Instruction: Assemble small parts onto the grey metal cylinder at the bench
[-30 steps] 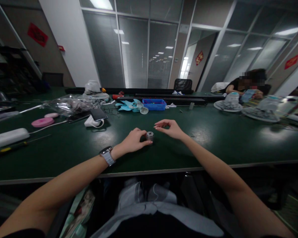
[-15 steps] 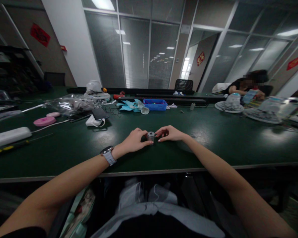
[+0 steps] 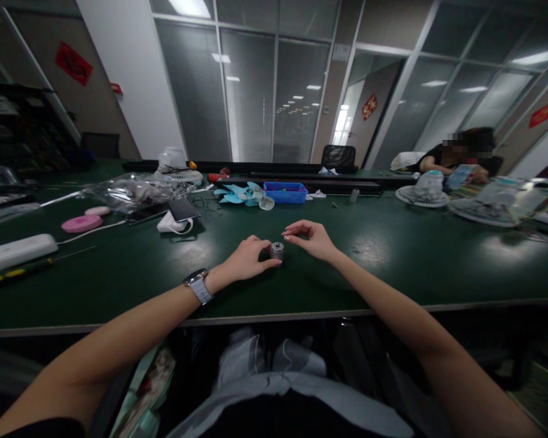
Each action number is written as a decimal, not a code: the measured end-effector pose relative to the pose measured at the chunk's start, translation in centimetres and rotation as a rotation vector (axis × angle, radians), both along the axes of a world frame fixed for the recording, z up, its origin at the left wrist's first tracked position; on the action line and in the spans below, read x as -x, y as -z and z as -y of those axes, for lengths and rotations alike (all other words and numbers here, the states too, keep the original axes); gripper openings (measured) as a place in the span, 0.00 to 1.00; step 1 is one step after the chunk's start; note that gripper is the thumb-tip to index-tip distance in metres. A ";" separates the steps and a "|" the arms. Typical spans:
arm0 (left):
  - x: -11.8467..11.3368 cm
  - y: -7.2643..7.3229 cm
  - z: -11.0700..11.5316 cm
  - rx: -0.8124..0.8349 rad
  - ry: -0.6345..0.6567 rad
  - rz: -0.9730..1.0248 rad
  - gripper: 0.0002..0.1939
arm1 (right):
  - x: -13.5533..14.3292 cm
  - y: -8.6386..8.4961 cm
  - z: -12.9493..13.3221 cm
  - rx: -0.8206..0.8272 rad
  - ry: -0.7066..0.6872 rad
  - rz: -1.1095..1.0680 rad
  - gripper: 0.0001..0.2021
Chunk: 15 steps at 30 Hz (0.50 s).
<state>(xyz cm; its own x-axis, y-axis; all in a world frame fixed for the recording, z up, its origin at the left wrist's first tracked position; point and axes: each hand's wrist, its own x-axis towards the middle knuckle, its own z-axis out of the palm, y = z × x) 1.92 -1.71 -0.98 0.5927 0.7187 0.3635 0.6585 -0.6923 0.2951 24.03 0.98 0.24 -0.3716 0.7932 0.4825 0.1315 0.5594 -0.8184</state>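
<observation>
L hand (image 3: 252, 258) is grasping the small metal cylinder (image 3: 277, 252) btw thumb and fingers, on the green table (image 3: 237, 301). R hand (image 3: 314, 239) is curved near it, not touching; if its fingertips pinch sth tiny, I cannot tell. Cylinder is prob. stiff, rather heavy for its size, slightly slippery; best hold is round side. It stands upright, long axis vertical, dark-marked end up
</observation>
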 end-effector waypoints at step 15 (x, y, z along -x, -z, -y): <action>-0.1 -0.1 0.1 0.004 0.014 0.004 0.22 | 1.8 0.1 1.2 -0.074 -0.061 0.075 0.14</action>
<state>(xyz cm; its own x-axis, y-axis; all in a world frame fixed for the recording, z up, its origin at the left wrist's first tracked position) 2.02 -1.85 -0.90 0.6014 0.7116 0.3632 0.6474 -0.7005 0.3004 22.22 -0.26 0.10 -0.4555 0.7313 0.5077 0.1545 0.6266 -0.7639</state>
